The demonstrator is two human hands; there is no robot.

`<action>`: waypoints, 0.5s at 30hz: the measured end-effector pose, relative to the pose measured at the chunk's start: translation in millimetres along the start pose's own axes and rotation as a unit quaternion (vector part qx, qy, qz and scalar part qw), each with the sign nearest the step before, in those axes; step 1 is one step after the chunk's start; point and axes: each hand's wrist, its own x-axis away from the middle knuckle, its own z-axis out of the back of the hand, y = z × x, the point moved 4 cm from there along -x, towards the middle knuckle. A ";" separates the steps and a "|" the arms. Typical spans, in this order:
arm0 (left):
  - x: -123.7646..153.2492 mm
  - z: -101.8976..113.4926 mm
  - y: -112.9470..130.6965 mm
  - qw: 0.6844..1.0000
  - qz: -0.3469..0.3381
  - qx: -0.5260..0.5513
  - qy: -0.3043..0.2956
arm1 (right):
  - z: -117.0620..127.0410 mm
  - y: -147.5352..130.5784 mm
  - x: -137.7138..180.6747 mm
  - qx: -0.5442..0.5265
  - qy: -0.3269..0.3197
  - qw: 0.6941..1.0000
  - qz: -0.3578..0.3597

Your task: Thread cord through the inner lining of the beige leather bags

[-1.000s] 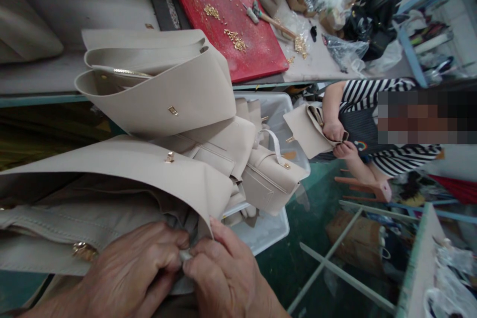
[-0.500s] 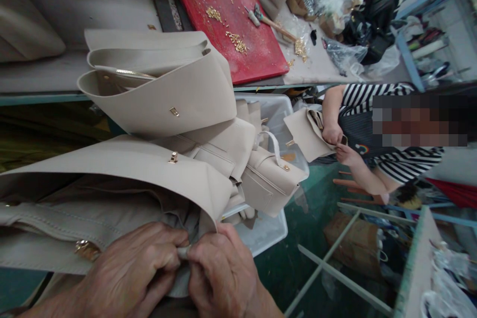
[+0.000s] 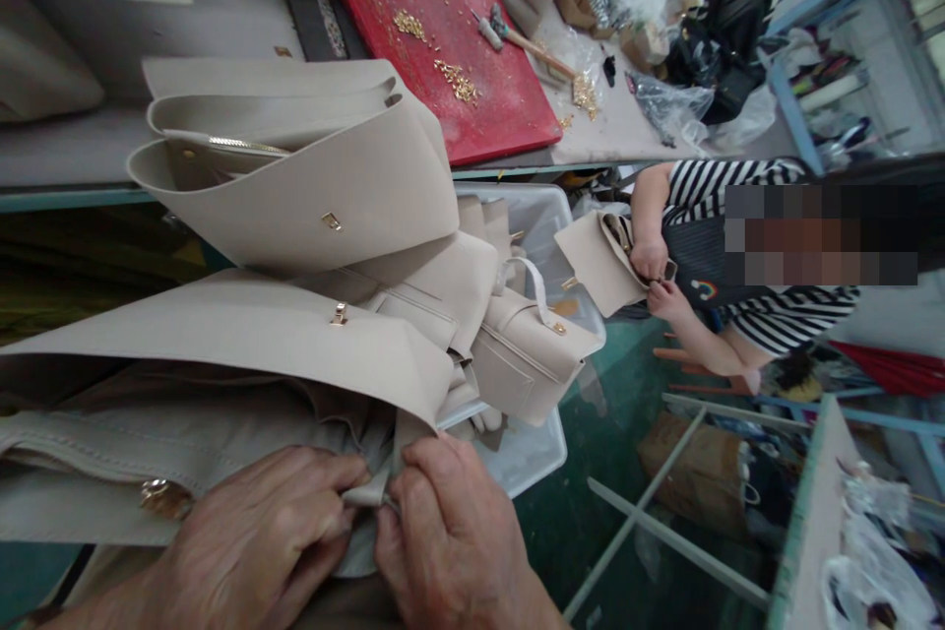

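Observation:
A beige handbag (image 3: 243,315) lies open before me at the lower left, its lining and inner pocket showing. Metal hardware sits on its front flap, and a gold clasp (image 3: 163,498) shows near my left wrist. My left hand (image 3: 258,522) is closed on the edge at the bag's side end, thumb and fingers pinching the folded material. Right beside it, my right hand (image 3: 458,532) also pinches that edge, its fingers curled. A short fold of beige material shows between the two hands. The fingertips are partly hidden behind the knuckles.
Another open beige bag (image 3: 302,187) stands just beyond. More beige bags (image 3: 528,354) fill white plastic bins (image 3: 546,453). On the bench, a red board (image 3: 509,108) carries small gold parts (image 3: 456,81) and a hammer (image 3: 535,47). A co-worker (image 3: 686,256) at right handles another bag.
My right hand has shifted slightly right, away from the left, exposing more folded material between them. Both still pinch the bag's edge. The whole view has moved a little.

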 end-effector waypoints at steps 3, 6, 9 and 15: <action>0.0 -0.7 -0.3 1.000 -0.001 -0.010 -0.013 | -5.5 1.8 2.2 0.001 -0.033 0.999 0.035; 0.6 0.7 -0.6 1.000 0.003 0.001 -0.012 | -5.8 5.8 1.3 -0.042 -0.009 0.999 0.014; 2.0 2.1 -1.3 1.000 0.008 0.007 -0.007 | -4.2 4.7 -0.4 -0.092 0.012 0.996 0.010; 0.0 0.2 -2.7 1.000 0.012 0.009 -0.023 | -7.4 0.1 6.0 -0.103 0.003 0.994 -0.033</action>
